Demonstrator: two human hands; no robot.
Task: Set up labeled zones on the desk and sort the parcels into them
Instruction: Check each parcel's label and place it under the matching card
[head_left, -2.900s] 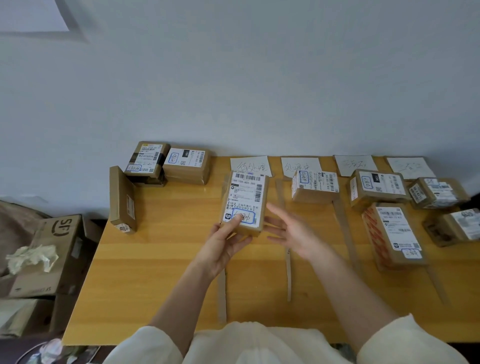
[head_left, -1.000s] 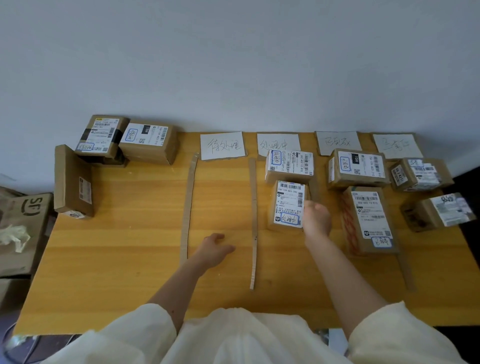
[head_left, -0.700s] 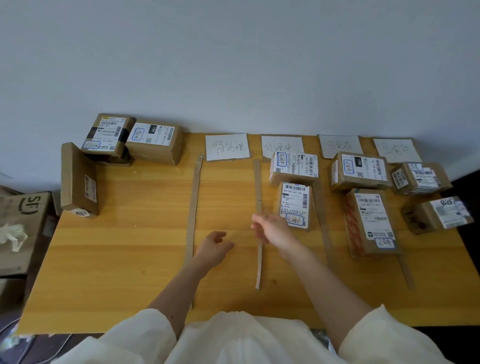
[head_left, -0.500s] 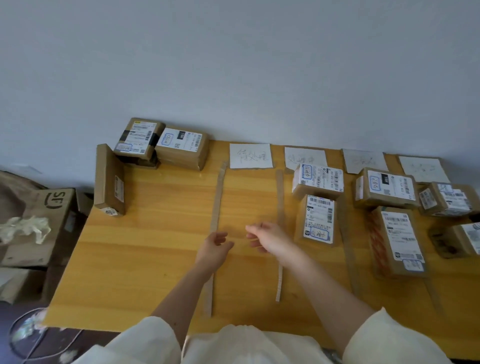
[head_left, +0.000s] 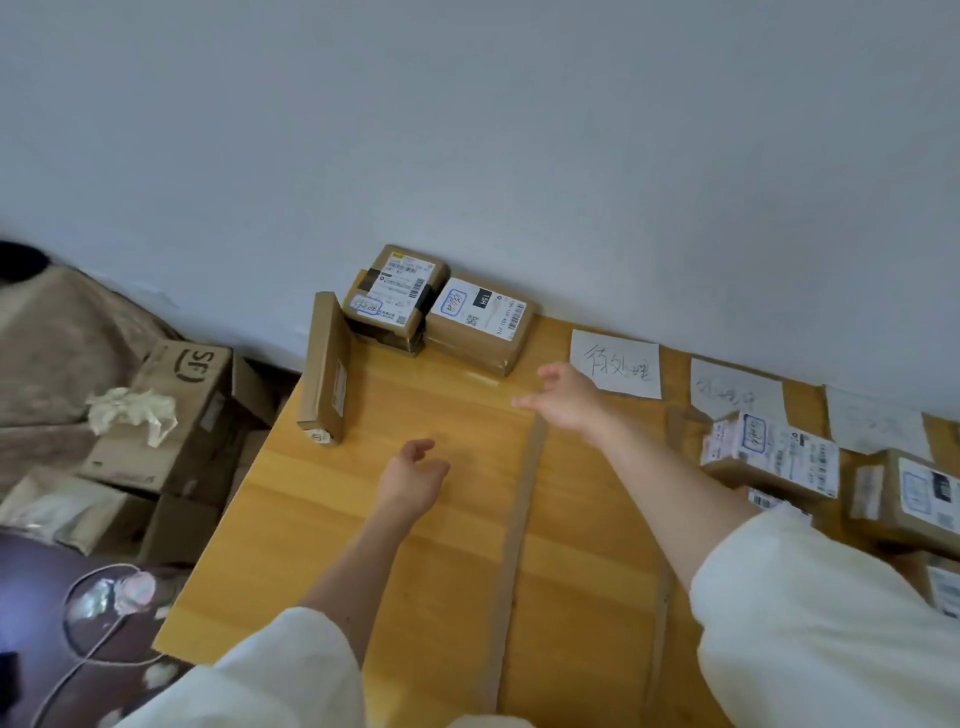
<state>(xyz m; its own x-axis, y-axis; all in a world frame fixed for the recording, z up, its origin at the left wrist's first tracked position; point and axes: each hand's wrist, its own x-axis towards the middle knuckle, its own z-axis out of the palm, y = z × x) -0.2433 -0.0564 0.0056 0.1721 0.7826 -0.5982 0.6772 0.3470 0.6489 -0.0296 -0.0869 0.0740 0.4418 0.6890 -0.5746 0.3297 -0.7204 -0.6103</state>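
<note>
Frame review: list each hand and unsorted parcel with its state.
left hand: loosely curled, empty
right hand: open, reaching, empty
thin parcel: standing on edge
taped parcel: stacked on another
1SH parcel: flat, by the wall
first zone label: lying flat

Left of the desk, an open brown carton printed "SF" (head_left: 179, 410) sat on the floor with crumpled pale paper (head_left: 132, 413) on top. Flattened cardboard (head_left: 72, 514) lay just below it. A thin white cable (head_left: 88, 642) curled over the dark floor (head_left: 31, 582). A plain grey-white wall (head_left: 467, 130) rose behind.
</note>
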